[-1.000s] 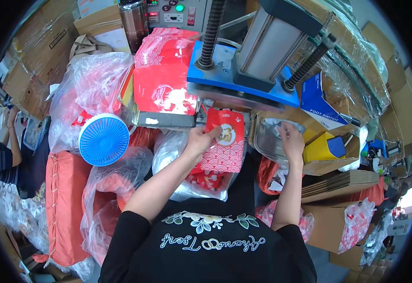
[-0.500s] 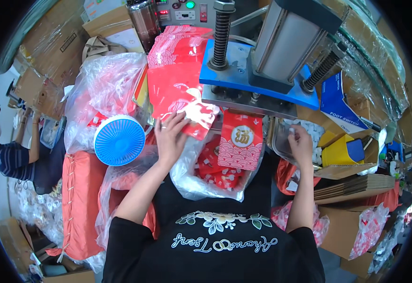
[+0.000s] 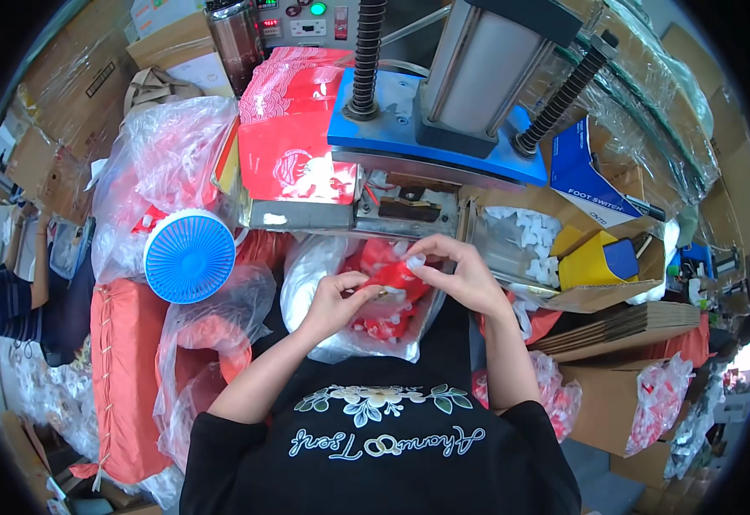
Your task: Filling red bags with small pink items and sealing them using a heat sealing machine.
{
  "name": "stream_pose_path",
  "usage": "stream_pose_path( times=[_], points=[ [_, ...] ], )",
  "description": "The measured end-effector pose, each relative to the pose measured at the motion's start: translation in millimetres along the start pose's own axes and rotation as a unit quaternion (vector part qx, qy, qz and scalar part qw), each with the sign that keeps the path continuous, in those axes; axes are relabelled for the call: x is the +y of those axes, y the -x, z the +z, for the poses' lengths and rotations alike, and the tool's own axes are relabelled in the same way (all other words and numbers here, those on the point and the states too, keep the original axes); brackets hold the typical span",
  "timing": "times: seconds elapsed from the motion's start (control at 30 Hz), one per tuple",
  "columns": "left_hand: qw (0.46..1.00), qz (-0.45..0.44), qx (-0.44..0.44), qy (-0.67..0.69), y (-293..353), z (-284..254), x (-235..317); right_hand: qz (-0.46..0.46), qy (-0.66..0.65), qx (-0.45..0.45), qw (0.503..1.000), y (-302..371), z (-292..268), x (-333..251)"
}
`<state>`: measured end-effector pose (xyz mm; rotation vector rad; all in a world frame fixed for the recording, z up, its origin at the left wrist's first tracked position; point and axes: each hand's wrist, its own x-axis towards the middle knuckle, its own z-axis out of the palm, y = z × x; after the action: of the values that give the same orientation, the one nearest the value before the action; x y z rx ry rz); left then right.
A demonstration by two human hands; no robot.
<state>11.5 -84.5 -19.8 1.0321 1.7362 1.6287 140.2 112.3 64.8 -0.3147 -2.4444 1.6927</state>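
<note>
My left hand (image 3: 339,305) is closed in a pinch on the near edge of a red printed pouch (image 3: 385,273), which is foreshortened and partly covered by my fingers. Between the thumb and fingers of my right hand (image 3: 459,273) is a small white plastic piece (image 3: 415,262), held against the pouch's far right side. Below both hands sits a clear plastic bag (image 3: 308,296) with several red pouches in it, close to my body. Beyond them a stack of red pouches (image 3: 293,150) lies on a metal ledge, left of a press with a blue plate (image 3: 401,116).
A blue fan (image 3: 190,257) stands to my left, by a filled plastic bag (image 3: 165,154). On the right, a clear tray (image 3: 499,240) adjoins loose white pieces (image 3: 536,233) and a yellow bin (image 3: 594,262) in a cardboard box. At the far left is another person (image 3: 15,296).
My left hand has left the stack and my right hand the clear tray; both now meet over the bag. The pouch that hung at the press front is gone from there. The view has shifted.
</note>
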Motion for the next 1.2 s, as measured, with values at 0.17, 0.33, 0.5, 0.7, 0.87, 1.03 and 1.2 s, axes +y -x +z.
stream_pose_path(
  times=[0.17, 0.33, 0.5, 0.7, 0.87, 1.03, 1.2],
  points=[
    [0.991, -0.118, 0.007, 0.057, -28, 14, -12, -0.013, -0.037, 0.121, 0.992, 1, -13, 20],
    [0.936, -0.216, 0.077, 0.267, -64, 31, 7, 0.079, 0.324, 0.344, 0.878, 39, -82, 32],
    [0.903, -0.241, 0.091, 0.343, -74, 35, 14, 0.234, 0.543, 0.310, 0.745, 74, -121, 75],
    [0.990, -0.043, 0.125, -0.043, -89, -7, -3, 0.147, 0.480, 0.310, 0.807, 36, -86, 99],
    [0.856, 0.073, 0.177, -0.480, -78, -71, -21, 0.031, 0.504, 0.293, 0.812, 13, -68, 82],
    [0.870, 0.107, 0.189, -0.442, -33, -80, -10, 0.065, 0.293, 0.310, 0.902, 19, -76, 78],
    [0.981, 0.059, 0.166, -0.076, -22, -51, 36, -0.030, 0.250, 0.332, 0.909, 20, -48, 35]
  ],
)
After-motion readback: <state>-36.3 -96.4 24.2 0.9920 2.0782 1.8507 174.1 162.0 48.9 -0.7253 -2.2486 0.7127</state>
